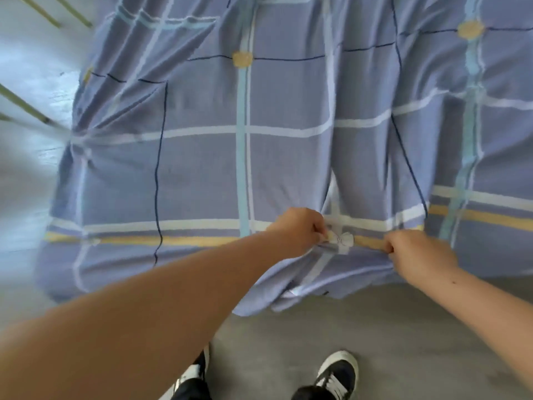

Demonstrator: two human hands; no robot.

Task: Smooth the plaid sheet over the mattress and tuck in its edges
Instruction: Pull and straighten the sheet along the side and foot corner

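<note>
Both my hands grip the near edge of the plaid sheet (288,157), left hand (300,230) and right hand (418,251) close together, fingers pinching bunched cloth. It lies spread on the bed ahead of me, hem hanging below my fists; I'd pull toward myself.

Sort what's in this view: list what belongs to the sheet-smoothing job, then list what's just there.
Part of the job:
plaid sheet, draped over the bed with its near edge hanging loose
left hand, gripping the sheet's near edge
right hand, gripping the same edge

Just there:
shoes on the grey floor
thin greenish bars at upper left, too blurred to identify
</note>
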